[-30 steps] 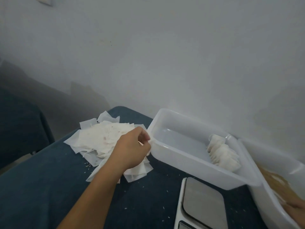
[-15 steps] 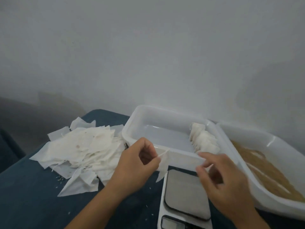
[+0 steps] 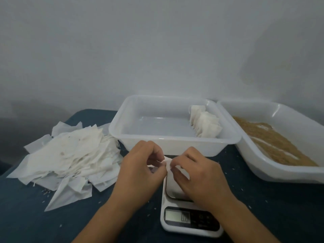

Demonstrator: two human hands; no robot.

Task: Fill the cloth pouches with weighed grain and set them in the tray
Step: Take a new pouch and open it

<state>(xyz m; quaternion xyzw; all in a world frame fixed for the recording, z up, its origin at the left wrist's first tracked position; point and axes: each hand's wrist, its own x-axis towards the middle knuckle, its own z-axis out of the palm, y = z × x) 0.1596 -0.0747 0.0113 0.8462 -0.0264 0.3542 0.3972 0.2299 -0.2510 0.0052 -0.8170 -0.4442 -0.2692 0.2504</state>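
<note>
A dark blue tablecloth [image 3: 263, 207] covers the table, which stands against a plain pale grey wall [image 3: 157, 50]. Small white specks lie scattered on the cloth.

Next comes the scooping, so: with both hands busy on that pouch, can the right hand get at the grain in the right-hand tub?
Probably yes. The right hand pinches the pouch above the scale; the grain lies uncovered in the open tub on its own side, nothing between.
</note>
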